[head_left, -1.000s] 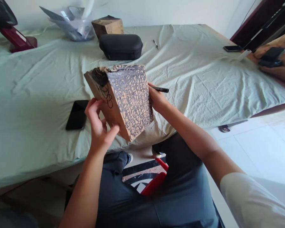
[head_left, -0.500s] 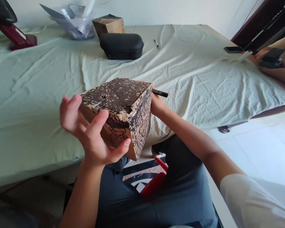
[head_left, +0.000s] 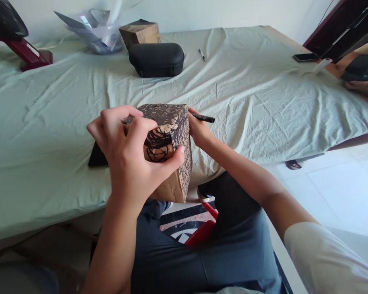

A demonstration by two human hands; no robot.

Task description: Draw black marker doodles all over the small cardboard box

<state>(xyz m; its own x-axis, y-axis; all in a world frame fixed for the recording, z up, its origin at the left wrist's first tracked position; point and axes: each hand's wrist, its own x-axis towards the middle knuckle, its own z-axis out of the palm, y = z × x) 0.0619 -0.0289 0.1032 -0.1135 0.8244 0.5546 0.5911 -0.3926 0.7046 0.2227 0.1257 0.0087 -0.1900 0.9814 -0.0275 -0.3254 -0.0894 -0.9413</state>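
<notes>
Both forearms bare to above the elbow. Right arm: short white sleeve [head_left: 331, 261] at the upper arm, plain, no print visible. Legs: dark blue-grey trousers [head_left: 221, 261], smooth fabric, few creases. No watch, rings or bands visible on either wrist.

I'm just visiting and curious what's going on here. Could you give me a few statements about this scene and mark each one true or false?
1. The left hand grips a scribbled box. True.
2. The right hand holds scissors. False: it holds a pen.
3. A black case lies on the sheet. True.
4. The box rests flat on the sheet. False: both hands hold it up at the bed's edge.
5. A phone lies behind the left hand. True.
</notes>
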